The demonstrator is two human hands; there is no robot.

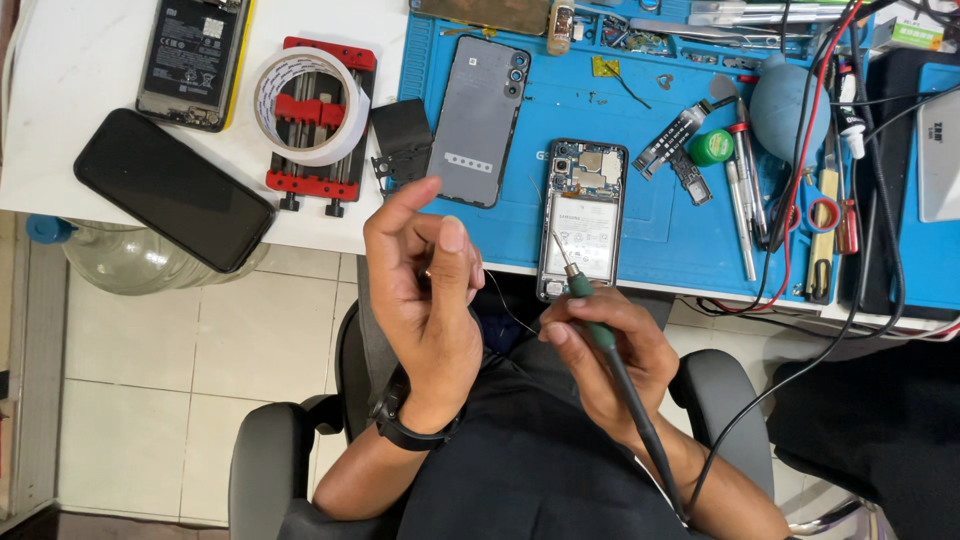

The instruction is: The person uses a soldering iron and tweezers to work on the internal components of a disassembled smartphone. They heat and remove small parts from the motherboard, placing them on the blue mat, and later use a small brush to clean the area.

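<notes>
The right hand (605, 350) has its fingers clenched around a green-handled soldering iron (600, 330), tip aimed up at the opened phone (583, 215) lying on the blue mat (670, 220) at the desk edge. The left hand (425, 300) is raised beside it, fingers pinching a thin wire (505, 305). A grey back cover (478, 120) lies just left of the phone.

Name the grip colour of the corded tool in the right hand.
Green, on the slim corded soldering tool; head view.
</notes>
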